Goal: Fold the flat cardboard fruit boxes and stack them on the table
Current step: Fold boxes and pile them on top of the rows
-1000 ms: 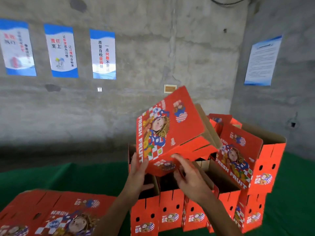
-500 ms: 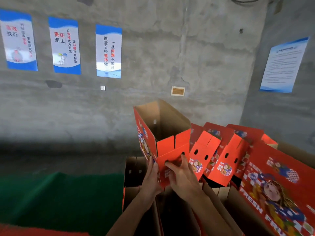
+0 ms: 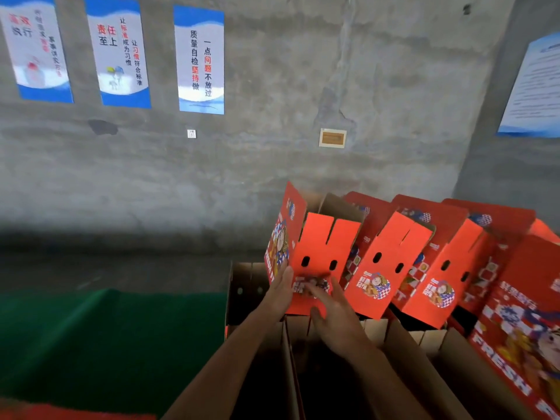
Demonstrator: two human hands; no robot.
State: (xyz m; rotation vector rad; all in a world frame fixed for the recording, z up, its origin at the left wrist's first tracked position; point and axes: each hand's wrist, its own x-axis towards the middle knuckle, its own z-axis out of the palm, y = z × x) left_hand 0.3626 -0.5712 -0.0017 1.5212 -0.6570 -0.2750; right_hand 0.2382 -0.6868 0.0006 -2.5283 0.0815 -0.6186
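A folded red fruit box (image 3: 321,247) leans tilted at the left end of a row of folded red boxes (image 3: 391,262) that rest on open brown boxes (image 3: 251,286) below. My left hand (image 3: 280,291) lies flat against the box's printed left side. My right hand (image 3: 328,313) presses its fingers on the lower end panel, thumb under the bottom edge. The box's open brown top faces up and away from me. A large printed box (image 3: 521,322) lies at the right.
Green cloth covers the table (image 3: 106,334) to the left of the stack. A red strip of flat boxes (image 3: 60,412) shows at the bottom left edge. The concrete wall with posters (image 3: 200,59) stands close behind the boxes.
The box has come down from upright in mid-air and now leans in the row beside the other folded boxes. Both hands stayed on its lower end and followed it down.
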